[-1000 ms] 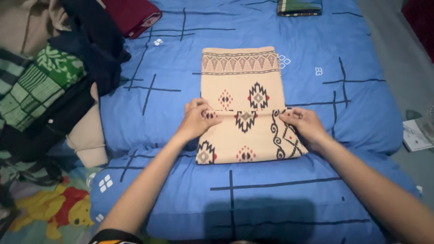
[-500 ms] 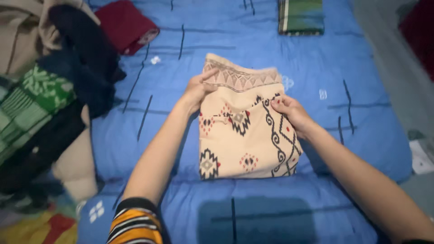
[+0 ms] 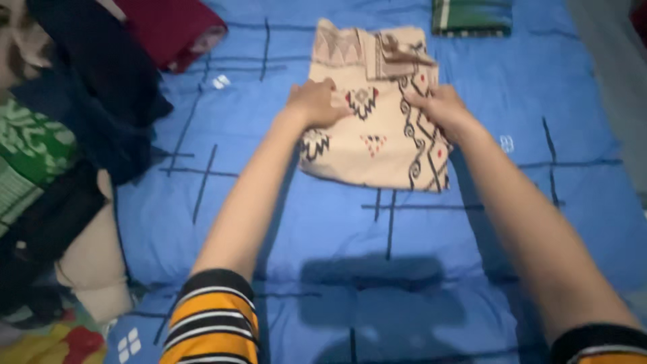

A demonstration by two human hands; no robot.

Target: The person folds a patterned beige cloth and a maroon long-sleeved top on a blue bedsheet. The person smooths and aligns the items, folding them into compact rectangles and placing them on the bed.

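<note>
Beige patterned cloth, already folded to a compact rectangle, lies on the blue bed sheet; top edge remains rumpled. Left hand and right hand press flat on it, fingers spread. Unfolded clothes pile lies left.

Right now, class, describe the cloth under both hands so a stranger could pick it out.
On the blue bedsheet, find the left hand and right hand. Under them lies the folded beige cloth, the only piece with black and red geometric motifs.
</note>
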